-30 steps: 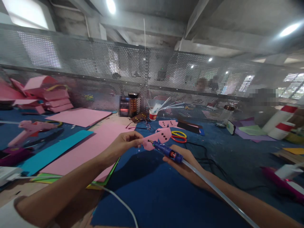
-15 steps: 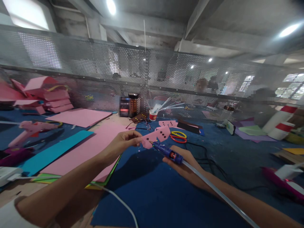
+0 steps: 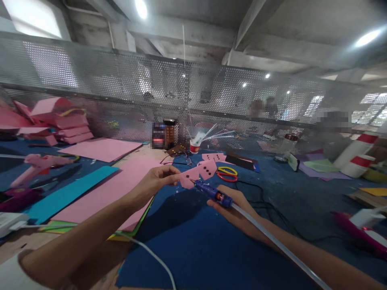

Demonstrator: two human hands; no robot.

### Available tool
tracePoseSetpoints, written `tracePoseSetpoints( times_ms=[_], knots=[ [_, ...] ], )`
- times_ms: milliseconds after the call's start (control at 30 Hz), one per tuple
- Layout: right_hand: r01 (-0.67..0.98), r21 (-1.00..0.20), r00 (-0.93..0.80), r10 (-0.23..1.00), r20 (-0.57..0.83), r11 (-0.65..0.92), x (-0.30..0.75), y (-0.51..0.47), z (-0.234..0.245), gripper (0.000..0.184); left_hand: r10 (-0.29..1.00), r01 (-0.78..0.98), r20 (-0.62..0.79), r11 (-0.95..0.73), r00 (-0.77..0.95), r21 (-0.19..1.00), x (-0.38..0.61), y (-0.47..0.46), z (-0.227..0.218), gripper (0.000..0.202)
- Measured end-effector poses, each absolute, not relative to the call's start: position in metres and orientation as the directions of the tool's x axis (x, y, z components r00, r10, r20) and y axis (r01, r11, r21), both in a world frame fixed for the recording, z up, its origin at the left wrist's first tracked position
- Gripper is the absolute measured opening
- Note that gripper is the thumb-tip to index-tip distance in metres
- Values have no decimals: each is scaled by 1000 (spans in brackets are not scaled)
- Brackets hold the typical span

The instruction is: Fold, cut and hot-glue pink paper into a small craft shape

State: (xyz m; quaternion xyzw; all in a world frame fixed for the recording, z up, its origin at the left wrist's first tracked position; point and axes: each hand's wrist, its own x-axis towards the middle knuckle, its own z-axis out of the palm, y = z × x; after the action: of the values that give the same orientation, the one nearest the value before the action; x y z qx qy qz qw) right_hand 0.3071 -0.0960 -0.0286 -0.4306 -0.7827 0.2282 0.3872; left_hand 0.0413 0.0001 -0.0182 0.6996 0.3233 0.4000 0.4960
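Observation:
Between the fingertips of my left hand (image 3: 163, 177) is the left end of a pink paper strip (image 3: 208, 169) marked with small black diamond shapes. My right hand (image 3: 234, 203) is wrapped round a blue hot glue gun (image 3: 213, 192), with a long clear glue stick (image 3: 272, 237) running out of its back. The gun's nozzle is at the lower edge of the strip; whether it touches cannot be made out. Behind the strip lie a second pink piece with black marks (image 3: 215, 157) and scissors with red and yellow handles (image 3: 227, 174).
Pink paper sheets (image 3: 121, 185) and a blue strip (image 3: 75, 193) lie on the left. A pink glue gun (image 3: 39, 163) rests farther left. A red and white cup (image 3: 195, 146) with clear sticks stands at the back, before a perforated metal screen (image 3: 211, 88). Black cable (image 3: 266, 201) runs at right.

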Motion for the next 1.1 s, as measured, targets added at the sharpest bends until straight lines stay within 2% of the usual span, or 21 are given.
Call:
tracePoseSetpoints(
  times_ms=[1100],
  knots=[
    [611, -603, -321, 857, 404, 513, 308, -94, -27, 24, 851, 71, 240, -307, 468, 949, 42, 0, -18, 21]
  ],
)
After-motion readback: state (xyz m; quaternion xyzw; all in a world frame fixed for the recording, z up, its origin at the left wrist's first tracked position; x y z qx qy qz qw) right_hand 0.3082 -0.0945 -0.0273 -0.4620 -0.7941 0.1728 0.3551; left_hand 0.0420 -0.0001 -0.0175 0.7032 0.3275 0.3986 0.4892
